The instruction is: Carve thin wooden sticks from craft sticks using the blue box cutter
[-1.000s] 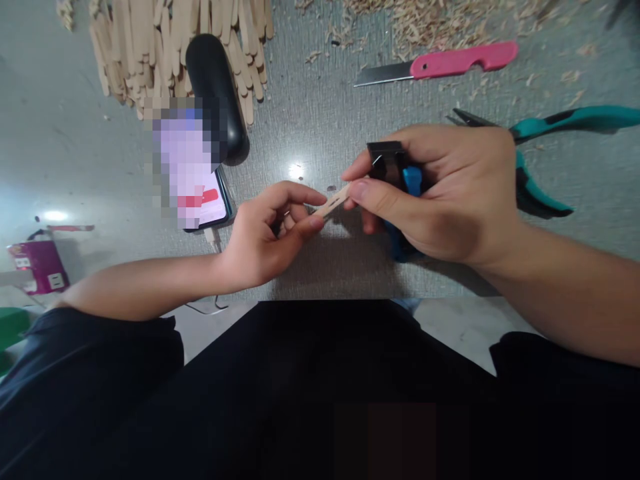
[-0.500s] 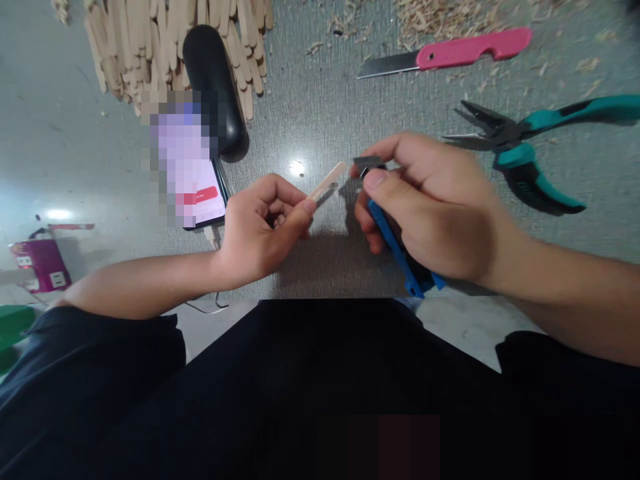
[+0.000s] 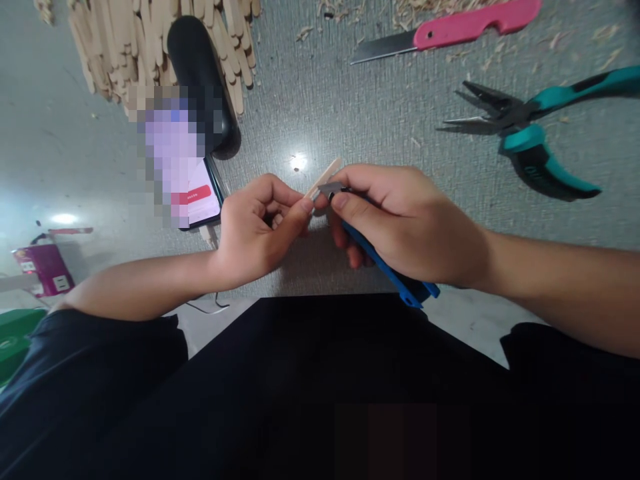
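Between thumb and fingers, my left hand (image 3: pixel 265 227) pinches a pale wooden popsicle stick (image 3: pixel 327 173), whose rounded end points up and to the right. My right hand (image 3: pixel 400 223) is closed around a blue utility knife (image 3: pixel 373 253). The knife's short blade (image 3: pixel 330 189) lies against the stick's side, close to my left fingertips. My right index finger is just behind the stick. The handle's rear end sticks out below my right palm. The stick's lower end is hidden in my left hand.
Teal-and-black pliers (image 3: pixel 520 123) lie open at the right. Above them is a pink-handled knife (image 3: pixel 470 27) near wood shavings (image 3: pixel 435 8). At the upper left are a pile of popsicle sticks (image 3: pixel 115 53), a black case (image 3: pixel 203 87) and a phone (image 3: pixel 200 200) with its cable.
My right hand has moved left and slightly down, bringing the blade from beside the stick onto it. My left hand keeps its pinch. The view has shifted slightly.
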Available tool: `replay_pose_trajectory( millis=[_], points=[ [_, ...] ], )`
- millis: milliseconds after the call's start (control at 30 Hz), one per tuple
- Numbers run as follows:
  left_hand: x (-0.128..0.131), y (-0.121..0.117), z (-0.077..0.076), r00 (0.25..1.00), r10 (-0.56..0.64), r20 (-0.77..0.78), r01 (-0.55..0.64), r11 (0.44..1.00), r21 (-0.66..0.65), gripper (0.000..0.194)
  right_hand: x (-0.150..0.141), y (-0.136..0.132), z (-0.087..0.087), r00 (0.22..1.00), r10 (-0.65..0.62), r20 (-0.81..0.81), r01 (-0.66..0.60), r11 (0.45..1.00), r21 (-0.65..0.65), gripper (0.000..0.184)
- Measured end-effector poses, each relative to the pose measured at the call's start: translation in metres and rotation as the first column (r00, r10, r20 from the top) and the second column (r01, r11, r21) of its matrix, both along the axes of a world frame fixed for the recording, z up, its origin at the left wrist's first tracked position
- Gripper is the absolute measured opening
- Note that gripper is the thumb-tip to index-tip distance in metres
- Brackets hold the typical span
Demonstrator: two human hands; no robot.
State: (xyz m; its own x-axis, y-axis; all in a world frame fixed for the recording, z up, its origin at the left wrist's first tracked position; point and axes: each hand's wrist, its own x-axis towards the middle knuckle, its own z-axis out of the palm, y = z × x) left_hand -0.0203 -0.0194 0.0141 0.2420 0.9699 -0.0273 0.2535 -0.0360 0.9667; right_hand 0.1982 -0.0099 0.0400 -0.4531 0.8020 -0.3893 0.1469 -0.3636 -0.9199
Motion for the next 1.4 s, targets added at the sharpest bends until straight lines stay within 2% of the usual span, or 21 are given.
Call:
replay_pose_trajectory(
  millis=[133, 267, 533, 700, 867, 1200, 1400],
  points=[
    [-0.001, -0.001, -0.003, 0.999, 0.005, -0.053, -0.004, 1.0, 0.022, 0.045, -0.001, -0.002, 0.001, 0.997, -0.002, 0.071, -0.005, 0.996, 0.091, 0.03],
    [-0.003, -0.002, -0.004, 0.997, 0.003, -0.082, 0.001, 0.999, 0.041, 0.044, -0.001, -0.005, -0.001, 0.996, 0.0, 0.094, -0.009, 0.995, 0.096, 0.036],
    [-0.001, -0.003, -0.002, 0.995, -0.021, -0.101, 0.023, 1.0, 0.019, 0.047, -0.006, -0.004, -0.005, 0.996, -0.012, 0.09, 0.014, 1.0, -0.017, 0.037],
    [-0.001, -0.002, -0.001, 0.996, -0.038, -0.08, 0.036, 0.999, -0.024, 0.049, -0.007, 0.001, -0.001, 0.999, -0.001, 0.037, 0.007, 0.988, -0.152, 0.039],
    [-0.003, -0.003, -0.003, 0.993, -0.034, -0.114, 0.032, 0.999, -0.022, 0.041, -0.007, 0.003, -0.001, 0.999, 0.027, -0.024, -0.032, 0.974, -0.226, 0.042],
    [-0.002, -0.001, -0.007, 1.0, -0.011, 0.026, 0.013, 0.996, -0.085, 0.043, -0.007, 0.012, 0.012, 0.996, 0.051, 0.078, -0.023, 0.944, -0.328, 0.037],
    [-0.002, 0.0, -0.008, 0.997, 0.003, 0.076, 0.009, 0.987, -0.158, 0.043, -0.003, 0.016, 0.016, 0.996, -0.025, 0.084, 0.052, 0.939, -0.34, 0.034]
  ],
)
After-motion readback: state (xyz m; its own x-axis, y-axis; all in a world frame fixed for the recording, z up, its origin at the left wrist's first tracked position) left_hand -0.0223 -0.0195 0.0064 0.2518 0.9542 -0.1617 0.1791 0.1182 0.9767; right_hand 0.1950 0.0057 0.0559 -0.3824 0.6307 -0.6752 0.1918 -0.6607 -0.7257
